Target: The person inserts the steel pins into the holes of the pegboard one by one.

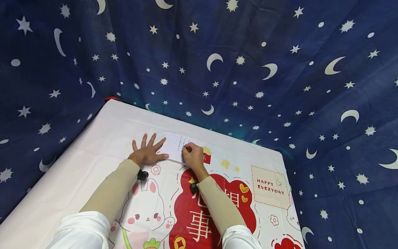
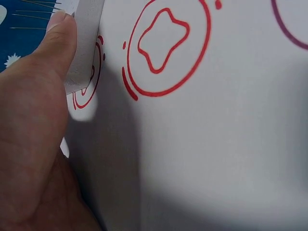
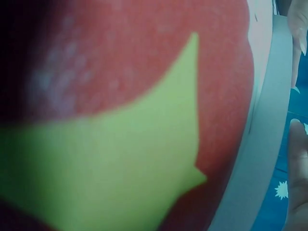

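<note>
A white pad (image 1: pixel 172 147) printed with a grid of small dots lies near the table's far side. Thin needles (image 1: pixel 180 142) stand in rows on it; in the left wrist view a few needles (image 2: pixel 33 10) jut from its face. My left hand (image 1: pixel 148 152) is spread with straight fingers, its index finger and thumb resting on the pad's left part. My right hand (image 1: pixel 193 155) is over the pad's right part, fingers curled and fingertips pinching a needle that the fingers mostly hide. In the right wrist view only some fingers (image 3: pixel 298 178) show at the right edge.
A white tablecloth (image 1: pixel 124 128) with a printed rabbit (image 1: pixel 146 207) and red lettered shapes (image 1: pixel 183 214) covers the table. Behind it hangs a dark blue curtain (image 1: pixel 186 93) with moons and stars. Black wrist cameras (image 1: pixel 194 187) sit under both wrists.
</note>
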Demonstrator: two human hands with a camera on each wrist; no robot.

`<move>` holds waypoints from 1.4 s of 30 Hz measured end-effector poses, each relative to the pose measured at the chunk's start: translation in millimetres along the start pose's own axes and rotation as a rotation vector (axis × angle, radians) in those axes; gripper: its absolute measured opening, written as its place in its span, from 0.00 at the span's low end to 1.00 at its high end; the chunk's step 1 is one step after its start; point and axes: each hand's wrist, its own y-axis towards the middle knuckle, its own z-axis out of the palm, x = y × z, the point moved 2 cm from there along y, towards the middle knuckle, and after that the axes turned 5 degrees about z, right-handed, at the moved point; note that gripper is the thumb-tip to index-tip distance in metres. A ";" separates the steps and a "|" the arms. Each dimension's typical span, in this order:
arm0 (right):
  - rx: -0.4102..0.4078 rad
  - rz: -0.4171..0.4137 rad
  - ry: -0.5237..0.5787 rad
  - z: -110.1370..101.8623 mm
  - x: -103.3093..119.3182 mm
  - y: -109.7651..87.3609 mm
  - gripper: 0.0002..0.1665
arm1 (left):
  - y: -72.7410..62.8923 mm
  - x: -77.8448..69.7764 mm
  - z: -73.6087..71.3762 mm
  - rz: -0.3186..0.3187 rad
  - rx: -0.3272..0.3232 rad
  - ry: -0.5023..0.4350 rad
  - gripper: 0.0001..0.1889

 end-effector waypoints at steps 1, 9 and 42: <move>0.003 -0.008 -0.003 0.9 -0.2 0.2 0.06 | 2.4 1.6 1.5 -0.001 0.001 0.002 0.52; 0.005 -0.009 -0.029 2.9 -2.1 0.7 0.06 | -0.2 -0.8 0.6 0.006 -0.001 -0.006 0.52; 0.036 0.031 -0.066 0.7 -2.8 1.1 0.07 | -3.3 -2.8 -3.6 0.005 -0.003 0.003 0.52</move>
